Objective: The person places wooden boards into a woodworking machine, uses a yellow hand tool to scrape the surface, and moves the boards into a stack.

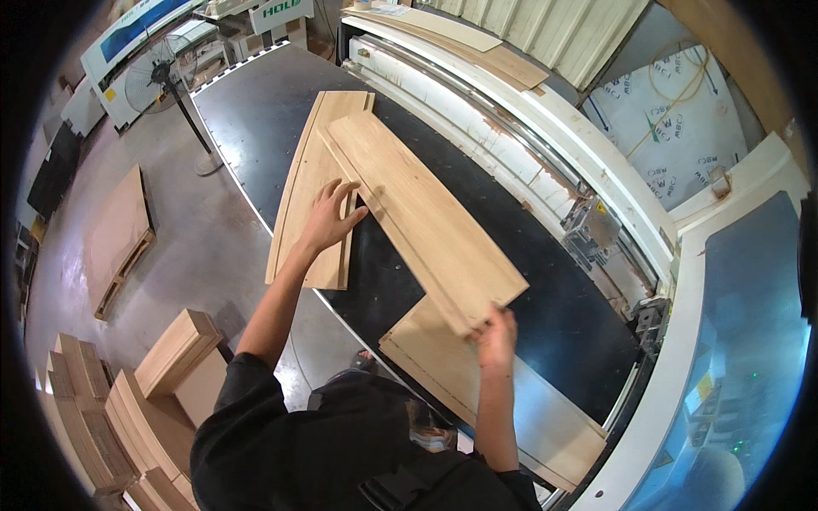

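Note:
A long wooden board (426,204) with a groove along one edge lies tilted across the view, its far end over other grooved boards (311,196) on the black machine table (562,315). My right hand (494,336) grips the near end of this board, thumb and fingers closed around its corner. At its left long edge is my left hand (332,217), fingers spread and curved, the tips close to or touching the edge; nothing is gripped in it. Another wooden board (545,417) lies on the near part of the table, beneath my right forearm.
Stacks of wooden boards (128,400) stand on the floor at lower left. Farther left lies a pallet with a brown sheet (119,230). A standing fan (162,75) is beyond the table. White machine rails (511,128) and a blue-tinted cover (741,341) border the right.

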`<state>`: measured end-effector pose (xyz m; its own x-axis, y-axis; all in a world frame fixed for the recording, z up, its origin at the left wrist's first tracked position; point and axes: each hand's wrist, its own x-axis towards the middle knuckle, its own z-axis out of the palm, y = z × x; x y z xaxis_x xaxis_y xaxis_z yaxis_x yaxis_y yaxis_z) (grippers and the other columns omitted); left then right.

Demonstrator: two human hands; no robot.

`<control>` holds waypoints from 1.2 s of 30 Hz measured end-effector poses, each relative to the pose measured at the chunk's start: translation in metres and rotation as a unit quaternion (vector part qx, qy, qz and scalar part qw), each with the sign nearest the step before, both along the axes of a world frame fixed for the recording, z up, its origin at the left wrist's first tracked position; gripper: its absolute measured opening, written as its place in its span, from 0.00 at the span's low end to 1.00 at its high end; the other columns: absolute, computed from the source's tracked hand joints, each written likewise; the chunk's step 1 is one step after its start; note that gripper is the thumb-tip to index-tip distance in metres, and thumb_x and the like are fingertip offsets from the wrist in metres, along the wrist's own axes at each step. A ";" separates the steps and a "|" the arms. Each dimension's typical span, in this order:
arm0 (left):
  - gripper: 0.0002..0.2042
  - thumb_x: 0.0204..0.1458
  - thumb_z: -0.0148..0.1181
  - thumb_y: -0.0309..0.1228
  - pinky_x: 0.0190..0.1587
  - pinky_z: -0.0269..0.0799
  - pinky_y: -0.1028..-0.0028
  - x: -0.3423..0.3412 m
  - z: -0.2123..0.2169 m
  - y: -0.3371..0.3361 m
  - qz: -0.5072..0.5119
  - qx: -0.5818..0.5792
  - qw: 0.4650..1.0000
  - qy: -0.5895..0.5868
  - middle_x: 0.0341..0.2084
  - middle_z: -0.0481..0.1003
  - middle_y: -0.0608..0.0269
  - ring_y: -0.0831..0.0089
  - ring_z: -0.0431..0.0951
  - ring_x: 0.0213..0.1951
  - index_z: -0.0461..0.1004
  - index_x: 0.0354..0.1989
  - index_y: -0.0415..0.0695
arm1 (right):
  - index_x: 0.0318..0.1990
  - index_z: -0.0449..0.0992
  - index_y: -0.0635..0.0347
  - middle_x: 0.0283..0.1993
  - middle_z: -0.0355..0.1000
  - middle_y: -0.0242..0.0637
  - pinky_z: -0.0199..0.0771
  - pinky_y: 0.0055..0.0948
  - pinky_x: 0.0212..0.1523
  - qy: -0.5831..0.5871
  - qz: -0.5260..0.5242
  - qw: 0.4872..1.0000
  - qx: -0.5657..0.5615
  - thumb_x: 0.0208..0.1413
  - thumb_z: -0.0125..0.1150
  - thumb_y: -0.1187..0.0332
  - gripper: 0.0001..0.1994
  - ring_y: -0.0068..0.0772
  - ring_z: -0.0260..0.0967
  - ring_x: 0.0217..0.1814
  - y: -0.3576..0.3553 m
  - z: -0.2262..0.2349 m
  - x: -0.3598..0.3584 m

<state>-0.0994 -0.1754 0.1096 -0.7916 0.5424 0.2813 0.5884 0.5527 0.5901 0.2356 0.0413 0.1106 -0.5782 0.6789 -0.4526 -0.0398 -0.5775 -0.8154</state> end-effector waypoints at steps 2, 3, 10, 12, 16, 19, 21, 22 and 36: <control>0.29 0.57 0.67 0.48 0.70 0.60 0.50 -0.008 -0.009 -0.026 -0.001 0.030 0.999 0.018 0.68 0.64 0.39 0.43 0.60 0.71 0.72 0.65 0.52 | 0.57 0.67 0.59 0.56 0.75 0.47 0.86 0.42 0.43 0.029 0.157 0.987 -0.019 0.70 0.56 0.64 0.14 0.45 0.81 0.51 -0.043 -0.006 -0.017; 0.29 0.57 0.67 0.49 0.70 0.60 0.51 -0.013 -0.009 -0.040 0.015 0.030 0.999 0.013 0.67 0.64 0.39 0.43 0.61 0.71 0.72 0.64 0.51 | 0.59 0.66 0.59 0.56 0.76 0.47 0.85 0.39 0.45 0.018 0.227 0.973 -0.030 0.71 0.55 0.64 0.15 0.43 0.81 0.50 -0.067 0.013 -0.025; 0.40 0.55 0.61 0.62 0.72 0.50 0.42 -0.048 -0.067 -0.110 0.195 -0.213 0.957 -0.036 0.73 0.54 0.37 0.37 0.50 0.75 0.60 0.73 0.58 | 0.63 0.70 0.63 0.50 0.80 0.43 0.79 0.30 0.53 0.107 0.455 0.874 0.133 0.72 0.55 0.66 0.17 0.30 0.79 0.52 -0.115 0.047 -0.046; 0.42 0.55 0.58 0.66 0.71 0.56 0.43 -0.040 -0.075 -0.110 0.226 -0.142 0.963 -0.026 0.71 0.58 0.35 0.37 0.54 0.73 0.58 0.74 0.59 | 0.61 0.72 0.63 0.48 0.81 0.41 0.77 0.27 0.53 0.088 0.423 0.892 0.132 0.71 0.56 0.67 0.15 0.27 0.78 0.50 -0.109 0.047 -0.038; 0.39 0.57 0.56 0.64 0.63 0.69 0.48 -0.043 -0.053 -0.097 0.229 -0.079 0.967 -0.077 0.65 0.67 0.38 0.41 0.70 0.64 0.60 0.73 0.58 | 0.58 0.74 0.64 0.45 0.81 0.40 0.79 0.28 0.50 0.080 0.340 0.928 0.129 0.72 0.54 0.67 0.14 0.28 0.80 0.47 -0.088 0.030 -0.014; 0.37 0.59 0.55 0.63 0.60 0.72 0.50 -0.036 -0.046 -0.088 0.250 -0.092 0.959 -0.100 0.61 0.71 0.40 0.41 0.75 0.59 0.60 0.72 0.58 | 0.56 0.75 0.64 0.42 0.82 0.41 0.81 0.30 0.48 0.041 0.284 0.950 0.124 0.72 0.53 0.66 0.13 0.30 0.81 0.44 -0.082 0.029 0.003; 0.35 0.60 0.55 0.61 0.58 0.72 0.50 -0.031 -0.048 -0.084 0.260 -0.095 0.956 -0.097 0.58 0.73 0.40 0.41 0.76 0.57 0.61 0.72 0.57 | 0.55 0.75 0.63 0.42 0.81 0.43 0.82 0.32 0.47 0.023 0.266 0.954 0.140 0.72 0.54 0.66 0.13 0.31 0.81 0.42 -0.080 0.030 0.011; 0.34 0.60 0.55 0.60 0.57 0.73 0.49 -0.026 -0.054 -0.083 0.262 -0.088 0.957 -0.086 0.56 0.73 0.39 0.41 0.76 0.56 0.62 0.71 0.57 | 0.55 0.75 0.63 0.41 0.81 0.43 0.82 0.31 0.47 0.024 0.257 0.956 0.139 0.72 0.54 0.66 0.13 0.31 0.81 0.42 -0.079 0.031 0.014; 0.34 0.61 0.57 0.58 0.61 0.69 0.53 -0.032 -0.070 -0.084 0.201 -0.094 0.975 -0.030 0.57 0.74 0.37 0.39 0.74 0.58 0.66 0.71 0.50 | 0.55 0.74 0.65 0.42 0.81 0.40 0.78 0.26 0.46 0.007 0.162 0.970 0.183 0.72 0.54 0.65 0.13 0.26 0.79 0.44 -0.054 0.030 0.067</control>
<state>-0.1310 -0.2596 0.0394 -0.9628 0.2223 0.1534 0.2694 0.8333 0.4828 0.3030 -0.0126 0.1405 -0.7924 0.5743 -0.2057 0.0819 -0.2339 -0.9688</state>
